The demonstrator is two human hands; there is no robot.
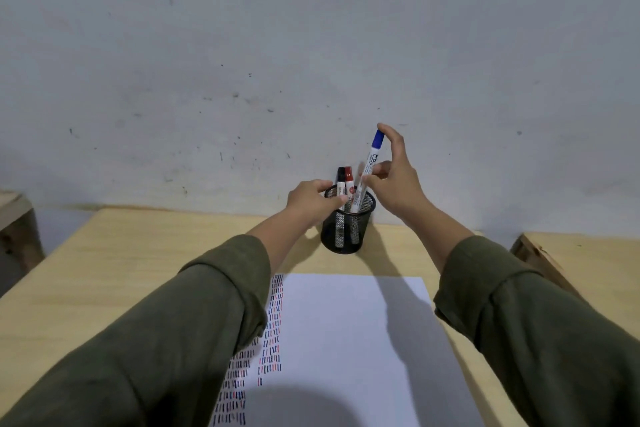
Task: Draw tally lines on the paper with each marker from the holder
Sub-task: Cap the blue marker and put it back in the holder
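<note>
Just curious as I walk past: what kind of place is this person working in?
Probably a plain desk set up for writing: a wooden table against a bare scuffed wall, a mesh pen holder, and lined-up tally marks on paper.

Black logo mark, mountain-like shape, on white barrel of blue-capped marker (373, 156); small print beneath it, too blurred to read. Round red emblem on barrel of red-capped marker (350, 185), lettering inside illegible. Faint print on black-capped marker (340, 184), unreadable. Columns of short tally strokes in black, blue and red along left edge of paper (346, 340); marks only, no digits or words. No legible word, brand name or number anywhere.
</note>
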